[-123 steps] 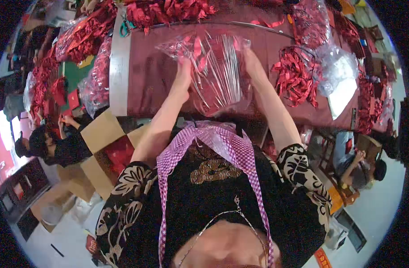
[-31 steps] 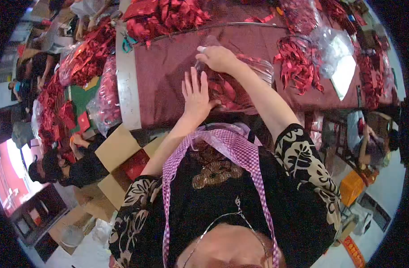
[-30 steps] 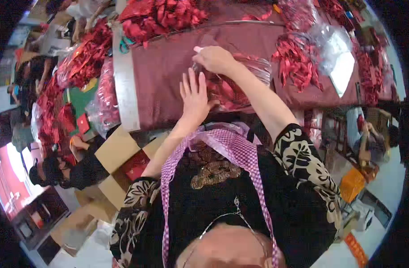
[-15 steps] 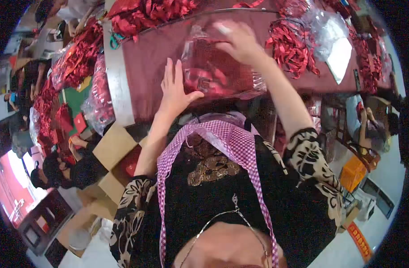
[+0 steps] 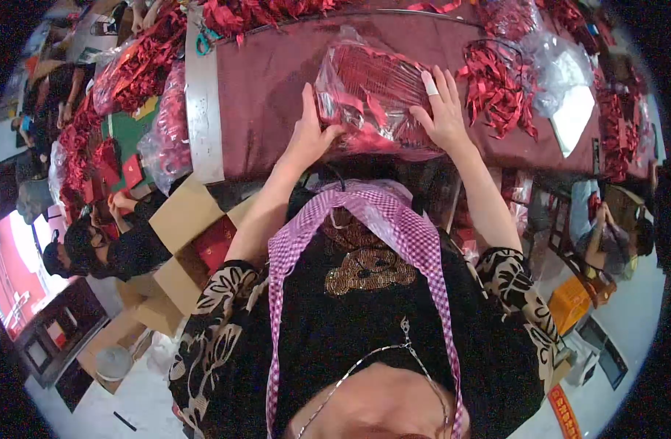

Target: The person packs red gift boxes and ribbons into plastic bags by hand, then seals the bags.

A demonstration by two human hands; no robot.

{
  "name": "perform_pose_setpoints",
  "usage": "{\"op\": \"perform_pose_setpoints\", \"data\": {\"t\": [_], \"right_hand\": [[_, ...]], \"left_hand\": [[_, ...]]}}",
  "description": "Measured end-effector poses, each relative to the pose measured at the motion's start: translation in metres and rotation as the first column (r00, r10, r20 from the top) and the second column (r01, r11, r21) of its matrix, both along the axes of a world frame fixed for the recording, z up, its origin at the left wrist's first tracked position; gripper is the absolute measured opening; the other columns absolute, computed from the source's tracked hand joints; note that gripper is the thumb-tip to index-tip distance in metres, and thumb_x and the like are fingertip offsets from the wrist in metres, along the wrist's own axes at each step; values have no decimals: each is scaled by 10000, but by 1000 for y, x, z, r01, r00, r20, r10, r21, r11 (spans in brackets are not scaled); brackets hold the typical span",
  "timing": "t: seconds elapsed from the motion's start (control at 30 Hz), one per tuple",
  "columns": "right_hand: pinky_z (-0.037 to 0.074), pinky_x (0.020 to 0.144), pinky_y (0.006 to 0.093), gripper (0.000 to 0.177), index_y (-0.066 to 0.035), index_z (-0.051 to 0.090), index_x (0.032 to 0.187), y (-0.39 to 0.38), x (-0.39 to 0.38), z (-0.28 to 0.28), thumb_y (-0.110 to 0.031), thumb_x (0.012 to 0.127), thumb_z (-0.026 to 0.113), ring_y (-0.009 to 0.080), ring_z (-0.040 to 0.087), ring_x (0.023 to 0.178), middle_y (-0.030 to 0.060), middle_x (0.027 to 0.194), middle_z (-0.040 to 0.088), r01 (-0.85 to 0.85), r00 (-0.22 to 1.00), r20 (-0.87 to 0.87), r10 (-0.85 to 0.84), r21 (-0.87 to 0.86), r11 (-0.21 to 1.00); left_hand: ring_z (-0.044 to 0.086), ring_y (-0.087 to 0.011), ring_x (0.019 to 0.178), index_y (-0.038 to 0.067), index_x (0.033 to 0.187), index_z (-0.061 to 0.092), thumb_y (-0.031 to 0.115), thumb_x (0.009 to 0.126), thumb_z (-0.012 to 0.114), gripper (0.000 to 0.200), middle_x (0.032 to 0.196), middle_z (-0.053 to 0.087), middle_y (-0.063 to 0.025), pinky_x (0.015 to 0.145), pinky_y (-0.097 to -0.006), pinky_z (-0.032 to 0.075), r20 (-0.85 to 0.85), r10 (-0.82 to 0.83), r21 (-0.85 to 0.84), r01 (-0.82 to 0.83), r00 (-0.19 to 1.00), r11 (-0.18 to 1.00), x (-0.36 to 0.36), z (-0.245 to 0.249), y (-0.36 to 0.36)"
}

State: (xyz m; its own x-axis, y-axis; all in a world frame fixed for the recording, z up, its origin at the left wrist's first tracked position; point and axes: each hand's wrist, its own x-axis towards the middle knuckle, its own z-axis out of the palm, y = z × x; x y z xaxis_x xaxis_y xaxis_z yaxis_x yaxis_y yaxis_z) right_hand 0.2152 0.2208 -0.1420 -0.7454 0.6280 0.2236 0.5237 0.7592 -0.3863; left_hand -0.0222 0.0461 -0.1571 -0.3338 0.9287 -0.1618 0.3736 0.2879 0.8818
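A clear plastic bag with red strips in it (image 5: 375, 95) lies on the dark red tabletop (image 5: 266, 95) in front of the body. At its left edge is my left hand (image 5: 312, 135), thumb apart from the fingers, which point away. My right hand (image 5: 444, 110) rests against the bag's right side, fingers spread, with a white wrap round one finger. Both hands touch the plastic without closing round it.
Red ribbon strips (image 5: 498, 84) and a clear bag with a white sheet (image 5: 569, 110) lie to the right. Teal scissors (image 5: 206, 42) are at the upper left. An open cardboard box (image 5: 185, 212) stands lower left. Other people sit at both sides.
My right hand has come down from above the bag to its right side. The bag is now flatter and more spread out between both hands. The whole view has shifted slightly.
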Motion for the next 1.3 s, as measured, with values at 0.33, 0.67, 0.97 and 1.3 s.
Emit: {"op": "perform_pose_setpoints", "data": {"t": [0.33, 0.67, 0.97, 1.3], "right_hand": [[171, 1074, 494, 767, -102, 244, 1420, -4, -20, 28, -414, 814, 596, 369, 177, 1358, 151, 1463, 240, -12, 996, 91, 13, -1, 1000], [191, 1075, 489, 838, -59, 308, 1386, -33, -21, 19, -475, 738, 636, 367, 251, 1327, 206, 1421, 289, -92, 980, 186, 76, 83, 992], [423, 866, 270, 344, 15, 536, 1197, 30, 86, -55, -118, 880, 546, 162, 555, 989, 83, 1089, 606, 374, 691, -211, -691, -714, 592], [472, 737, 258, 342, 22, 553, 1158, 0, 62, -51, -173, 878, 575, 117, 593, 859, 43, 987, 635, 36, 733, -24, -679, -997, 75]], "left_hand": [[197, -321, 1360, -64, 1404, 84, 338, 683, 765, 1070, 1454, 166, -262, 1098, -361, 198, 58, -1, -8, 2, 998, 1000, -28, 13, 27], [199, -381, 1341, -6, 1417, 50, 306, 661, 779, 1095, 1440, 143, -271, 1076, -418, 255, -165, -105, 49, 114, 981, 992, -16, -2, 27], [323, -275, 1305, -56, 1401, 173, 422, 846, 592, 844, 1401, 318, -246, 1049, -327, 272, 172, 89, -62, -79, 981, 995, -41, -8, 47], [529, -165, 990, -24, 1232, 472, 352, 886, 572, 520, 1124, 567, -102, 882, -308, 410, 419, 160, -185, -88, 894, 979, -34, -10, 68]]}}
